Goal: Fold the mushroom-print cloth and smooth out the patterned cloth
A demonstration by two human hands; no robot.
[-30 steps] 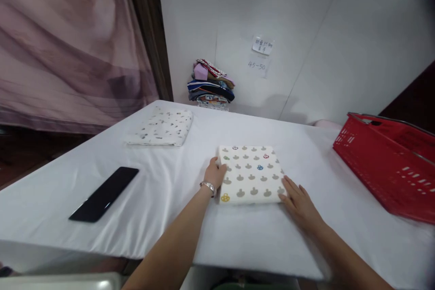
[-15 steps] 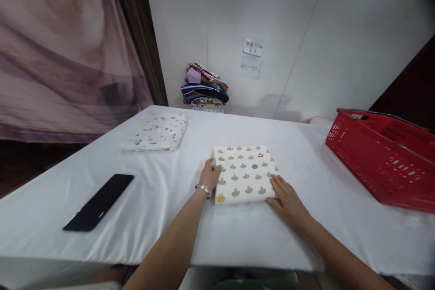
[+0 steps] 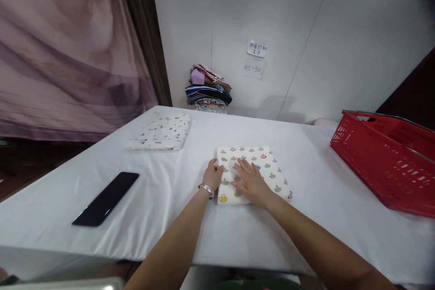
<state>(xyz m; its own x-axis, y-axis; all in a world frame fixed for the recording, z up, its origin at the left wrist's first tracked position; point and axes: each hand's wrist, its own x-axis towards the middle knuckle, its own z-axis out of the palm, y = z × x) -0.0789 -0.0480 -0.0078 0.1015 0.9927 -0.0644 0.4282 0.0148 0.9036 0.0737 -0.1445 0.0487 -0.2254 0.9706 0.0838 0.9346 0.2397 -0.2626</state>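
A folded white cloth [image 3: 272, 174] printed with grey mushroom shapes and a few coloured ones lies flat on the table in front of me. At its left edge is my left hand [image 3: 212, 176], a bracelet on the wrist, its fingers curled at the side and the thumb over the border. My right hand [image 3: 253, 183] rests palm down on top of the cloth, fingers stretched out, covering part of the print. Farther back on the left lies another folded white cloth [image 3: 163, 131] with a small dark pattern, touched by neither hand.
A black phone-like slab [image 3: 106, 199] lies at the left on the white-covered table [image 3: 163, 217]. The red basket [image 3: 380, 163] stands at the right edge. Behind the table is a stack of folded fabrics [image 3: 209, 88] against the wall, below paper notes [image 3: 256, 49]. A pink curtain [image 3: 68, 45] hangs left.
My right hand has moved left from the cloth's right edge onto its top. The cloth's right side now shows wider, with a red mushroom at the corner. My left hand stays at the left edge.
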